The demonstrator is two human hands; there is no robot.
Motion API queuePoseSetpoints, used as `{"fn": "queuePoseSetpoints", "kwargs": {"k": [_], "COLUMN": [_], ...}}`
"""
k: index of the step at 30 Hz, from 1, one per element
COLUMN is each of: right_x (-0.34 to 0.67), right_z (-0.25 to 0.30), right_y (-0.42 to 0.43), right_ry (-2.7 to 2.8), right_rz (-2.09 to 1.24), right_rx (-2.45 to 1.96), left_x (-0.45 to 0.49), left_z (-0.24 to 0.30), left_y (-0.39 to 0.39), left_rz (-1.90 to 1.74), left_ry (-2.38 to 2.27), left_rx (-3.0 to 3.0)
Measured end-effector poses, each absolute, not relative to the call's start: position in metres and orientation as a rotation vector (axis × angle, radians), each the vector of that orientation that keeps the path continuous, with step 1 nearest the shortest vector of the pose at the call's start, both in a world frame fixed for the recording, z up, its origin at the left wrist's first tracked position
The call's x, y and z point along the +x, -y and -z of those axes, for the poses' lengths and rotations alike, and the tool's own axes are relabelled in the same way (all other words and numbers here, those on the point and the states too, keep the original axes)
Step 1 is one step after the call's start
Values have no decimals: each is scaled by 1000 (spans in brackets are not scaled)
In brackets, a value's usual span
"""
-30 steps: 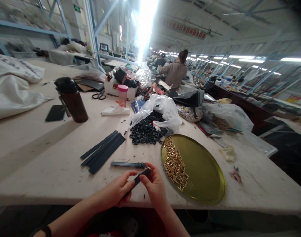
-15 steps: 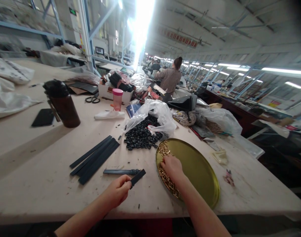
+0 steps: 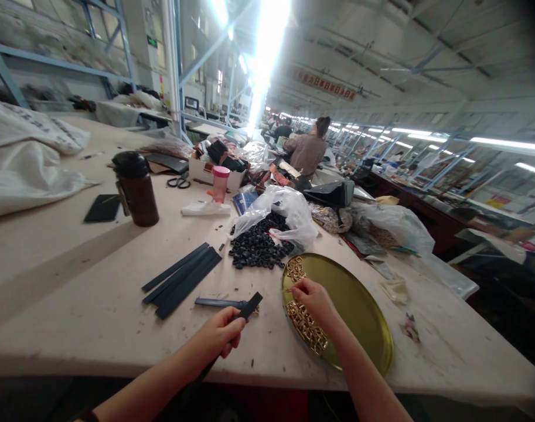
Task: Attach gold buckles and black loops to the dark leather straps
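Note:
My left hand [image 3: 223, 333] is closed on a black strap [image 3: 252, 305], whose flat end points up and to the right while its tail hangs towards the table's front edge. My right hand [image 3: 314, 300] is pinched over the left side of a round gold tray [image 3: 359, 296]. A small gold metal buckle [image 3: 289, 291] shows at its fingertips. More gold buckles [image 3: 306, 328] lie heaped along the tray's left rim. Just behind my left hand rests another dark strap [image 3: 218, 302], its right end partly hidden. Several flat black strips [image 3: 183, 280] lie farther left.
Small black loops [image 3: 261, 246] spill from a clear plastic bag [image 3: 296, 214] behind the tray. A dark flask [image 3: 137, 190], a black phone-like slab [image 3: 102, 208], scissors [image 3: 178, 182] and a pink-lidded cup [image 3: 220, 184] stand farther back. A co-worker [image 3: 310, 149] is beyond the clutter.
My right hand has lifted slightly from the buckles with a small one at its fingertips. My left hand has tilted the strap more upright. The whole view has shifted a little.

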State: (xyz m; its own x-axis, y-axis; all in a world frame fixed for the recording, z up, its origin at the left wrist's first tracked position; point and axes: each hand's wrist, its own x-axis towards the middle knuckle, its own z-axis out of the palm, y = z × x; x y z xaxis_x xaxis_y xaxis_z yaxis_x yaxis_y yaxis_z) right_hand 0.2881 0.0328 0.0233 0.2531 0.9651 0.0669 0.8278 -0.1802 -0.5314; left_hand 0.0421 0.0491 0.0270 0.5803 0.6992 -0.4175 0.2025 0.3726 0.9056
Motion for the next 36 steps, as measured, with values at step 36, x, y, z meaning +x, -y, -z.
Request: {"fn": "queuePoseSetpoints", "kwargs": {"k": [36], "right_x": [174], "right_z": [-7], "right_y": [-5], "right_ry": [92], "right_rz": [-1494], "right_rx": [-876], "left_x": [20], "left_z": [-25], "left_y": [-52], "left_rz": [-262], "left_ry": [-881], "left_rx": [1786]}}
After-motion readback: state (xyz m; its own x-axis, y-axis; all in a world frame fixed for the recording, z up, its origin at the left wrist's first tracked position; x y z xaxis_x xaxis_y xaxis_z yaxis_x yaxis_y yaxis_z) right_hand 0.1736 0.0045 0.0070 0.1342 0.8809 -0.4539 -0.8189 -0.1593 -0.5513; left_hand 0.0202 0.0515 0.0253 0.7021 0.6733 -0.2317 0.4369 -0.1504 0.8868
